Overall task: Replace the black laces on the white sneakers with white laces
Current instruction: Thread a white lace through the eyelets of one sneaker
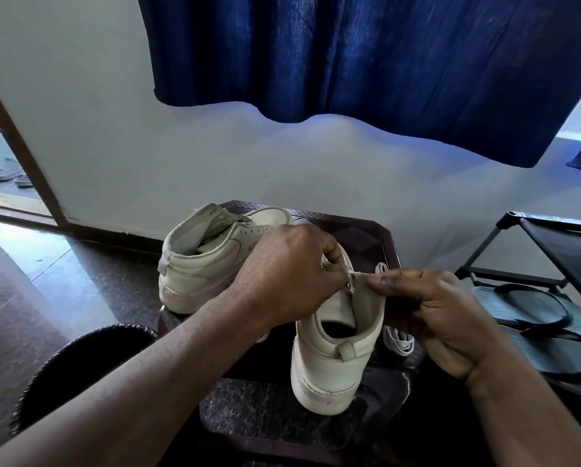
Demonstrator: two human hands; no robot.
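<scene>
Two white high-top sneakers stand on a dark stool (376, 237). The near sneaker (332, 358) points away from me, heel toward the camera. The far sneaker (208, 261) stands to its left with bare eyelets. My left hand (282, 274) curls over the near sneaker's eyelet area and pinches a white lace (358, 273) there. My right hand (440, 315) pinches the same lace just to the right, beside the tongue. The short stretch of lace between my hands is taut. A loose white lace (398, 342) lies bundled on the stool under my right hand.
A black shoe rack (551, 251) at the right holds dark flip-flops (545, 325). A dark round mat (80, 365) lies on the floor at the left. A blue curtain (366, 55) hangs above the wall. An open doorway with sandals (11, 175) is far left.
</scene>
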